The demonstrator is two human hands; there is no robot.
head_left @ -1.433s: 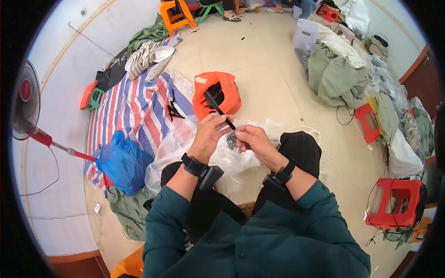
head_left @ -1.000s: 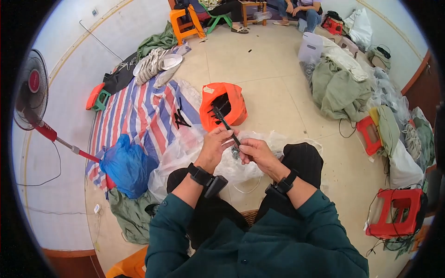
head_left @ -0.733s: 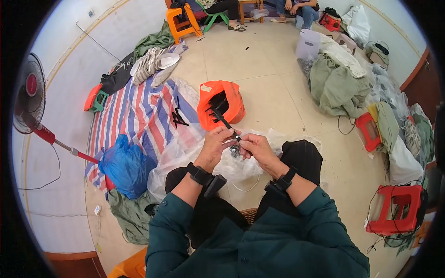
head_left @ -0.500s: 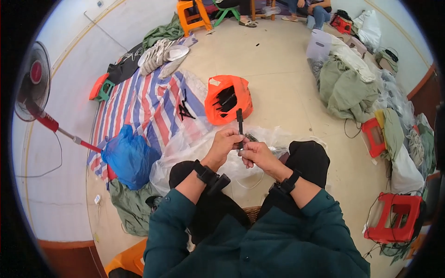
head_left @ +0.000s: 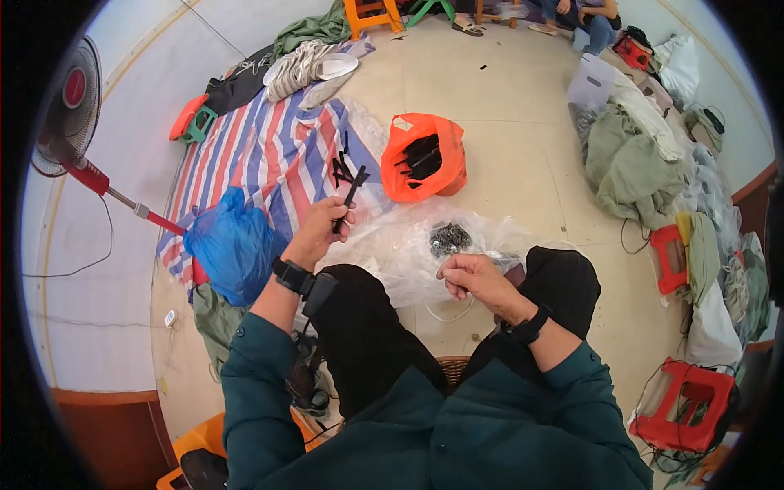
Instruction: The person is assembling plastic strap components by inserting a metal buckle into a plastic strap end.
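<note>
My left hand [head_left: 325, 222] is closed round a slim black plastic-looking bar [head_left: 351, 198] with a short crosspiece at its upper end. Just beyond it, several similar black pieces [head_left: 340, 173] lie on the striped sheet [head_left: 237, 175]. My right hand [head_left: 474, 280] hovers before my right knee, thumb and fingertips pinched together; what they hold, if anything, is too small to make out. A heap of small dark shiny parts [head_left: 450, 239] sits on clear plastic sheeting [head_left: 392, 261] between my hands. Ahead stands an orange plastic bag [head_left: 449, 180] with black pieces inside.
On the left are a blue plastic bag [head_left: 231, 237] and a standing fan [head_left: 73, 90]. Green cloth [head_left: 633, 163], red stools [head_left: 682, 404] and bundled plastic line the right side. A seated person [head_left: 600, 28] and an orange stool [head_left: 373, 18] are at the far end.
My hands have parted. The left has carried the black bar forward and left toward the striped sheet; the right has moved slightly right. The heap of small parts has come into clear view.
</note>
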